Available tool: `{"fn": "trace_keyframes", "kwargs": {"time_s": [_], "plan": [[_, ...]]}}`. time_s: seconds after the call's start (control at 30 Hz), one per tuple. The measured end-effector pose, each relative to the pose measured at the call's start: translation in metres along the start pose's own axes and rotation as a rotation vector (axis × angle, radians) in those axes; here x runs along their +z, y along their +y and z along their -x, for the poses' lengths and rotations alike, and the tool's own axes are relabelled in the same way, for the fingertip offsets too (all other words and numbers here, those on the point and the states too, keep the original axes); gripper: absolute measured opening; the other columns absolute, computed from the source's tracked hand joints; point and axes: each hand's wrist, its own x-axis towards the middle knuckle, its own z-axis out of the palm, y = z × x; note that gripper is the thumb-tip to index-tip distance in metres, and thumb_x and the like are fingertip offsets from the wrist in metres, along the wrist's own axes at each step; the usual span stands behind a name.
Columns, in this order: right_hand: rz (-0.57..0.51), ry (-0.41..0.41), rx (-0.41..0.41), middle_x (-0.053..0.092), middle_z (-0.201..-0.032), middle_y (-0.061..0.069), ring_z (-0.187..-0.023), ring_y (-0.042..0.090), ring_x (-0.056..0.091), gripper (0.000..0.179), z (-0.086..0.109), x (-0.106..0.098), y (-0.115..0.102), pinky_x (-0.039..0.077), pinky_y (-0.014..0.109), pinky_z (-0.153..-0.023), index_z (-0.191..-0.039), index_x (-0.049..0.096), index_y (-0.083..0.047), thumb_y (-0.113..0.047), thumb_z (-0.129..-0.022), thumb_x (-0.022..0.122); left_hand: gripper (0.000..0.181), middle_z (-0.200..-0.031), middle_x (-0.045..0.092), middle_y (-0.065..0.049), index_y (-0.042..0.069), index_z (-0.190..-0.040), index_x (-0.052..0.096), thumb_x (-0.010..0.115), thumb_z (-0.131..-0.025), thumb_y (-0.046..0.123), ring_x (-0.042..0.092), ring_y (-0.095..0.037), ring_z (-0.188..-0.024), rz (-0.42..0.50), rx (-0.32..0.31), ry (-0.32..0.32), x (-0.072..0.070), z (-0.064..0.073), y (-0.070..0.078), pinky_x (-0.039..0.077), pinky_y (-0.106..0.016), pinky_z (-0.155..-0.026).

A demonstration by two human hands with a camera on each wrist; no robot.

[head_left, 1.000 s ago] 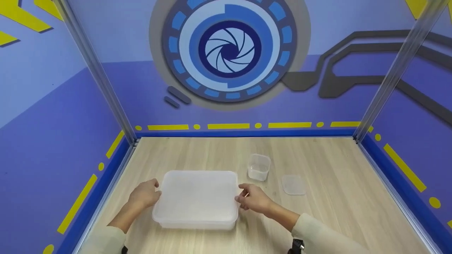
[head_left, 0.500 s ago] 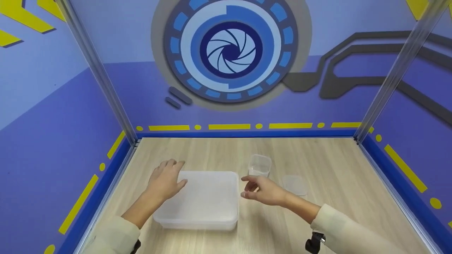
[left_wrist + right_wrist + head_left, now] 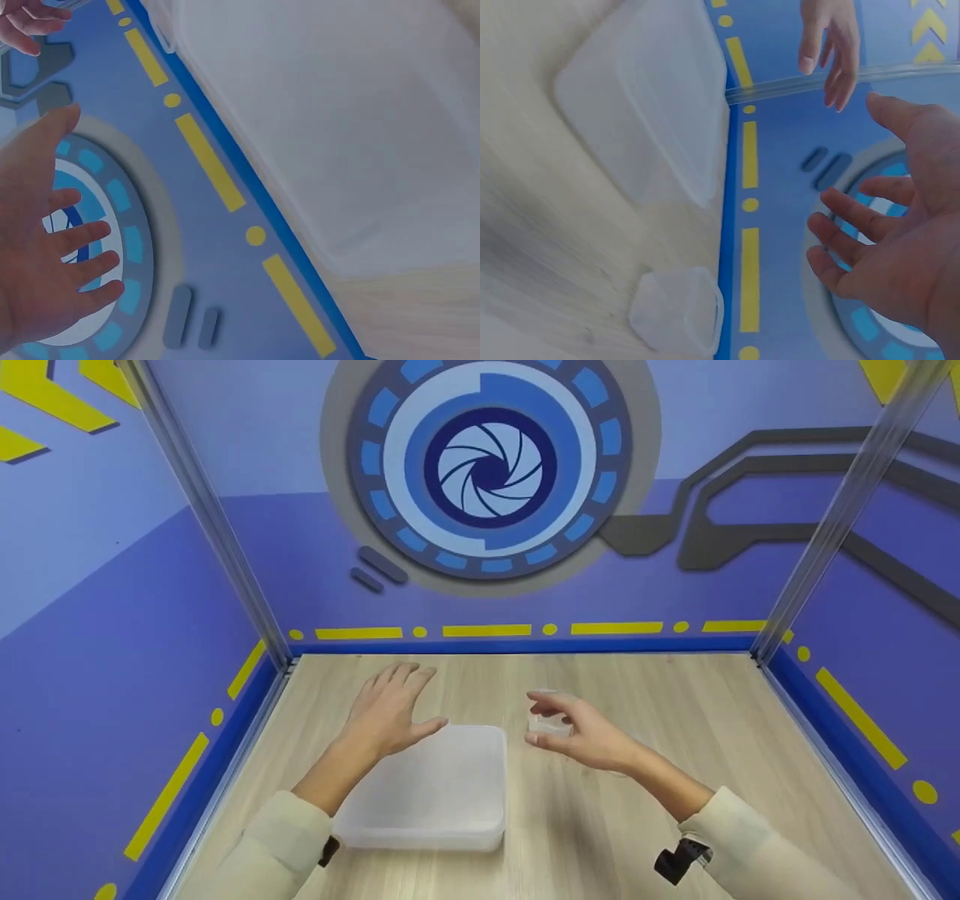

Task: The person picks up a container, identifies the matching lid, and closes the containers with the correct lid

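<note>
A large translucent white plastic box (image 3: 442, 787), with its lid on, rests on the wooden table. My left hand (image 3: 386, 712) hovers above the box's far left part, fingers spread and holding nothing. Over the small clear square container (image 3: 551, 726), my right hand (image 3: 592, 731) hangs with thumb and fingers apart, partly hiding it in the head view. In the right wrist view the small container (image 3: 676, 311) stands upright on the table, well apart from the right hand (image 3: 900, 225). The left wrist view shows the left palm (image 3: 45, 240) empty beside the large box (image 3: 337, 127).
A small square clear lid (image 3: 637, 744) lies on the table, mostly hidden behind the right wrist. Blue printed panels (image 3: 487, 607) with metal corner posts (image 3: 217, 525) enclose the table (image 3: 675, 697) at the back and sides.
Both hands have left the sides of the large box. They have risen and moved away from me, the left over the box, the right over the small container. The box has stayed put.
</note>
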Motion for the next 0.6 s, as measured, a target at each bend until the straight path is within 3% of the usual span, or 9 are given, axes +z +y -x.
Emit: {"fn": "trace_keyframes", "kwargs": {"time_s": [0.17, 0.4, 0.6], "plan": [[0.023, 0.036, 0.002, 0.061, -0.146, 0.010, -0.136, 0.035, 0.054, 0.074, 0.001, -0.010, -0.002, 0.041, 0.060, -0.112, -0.159, 0.048, -0.009, -0.040, -0.098, 0.077, 0.084, -0.159, 0.048, -0.016, 0.017, -0.161, 0.045, 0.071, -0.095, 0.062, 0.042, -0.041, -0.148, 0.002, -0.002, 0.031, -0.001, -0.008, 0.004, 0.037, -0.063, -0.118], [0.231, 0.092, 0.032, 0.048, -0.159, 0.016, -0.149, 0.046, 0.038, 0.083, 0.009, -0.020, 0.003, 0.033, 0.074, -0.114, -0.162, 0.045, -0.016, -0.053, -0.095, 0.076, 0.083, -0.160, 0.047, -0.015, 0.017, -0.161, 0.046, 0.074, -0.094, 0.057, 0.040, -0.041, -0.150, 0.050, -0.005, 0.068, 0.003, -0.017, 0.011, 0.037, -0.064, -0.117], [0.306, 0.148, -0.021, 0.049, -0.156, 0.016, -0.143, 0.043, 0.045, 0.084, 0.013, -0.027, 0.013, 0.039, 0.069, -0.111, -0.163, 0.043, -0.015, -0.050, -0.095, 0.078, 0.084, -0.163, 0.044, -0.014, 0.017, -0.162, 0.044, 0.073, -0.095, 0.057, 0.038, -0.038, -0.152, 0.074, -0.017, 0.055, 0.010, -0.022, 0.016, 0.034, -0.062, -0.120]]}}
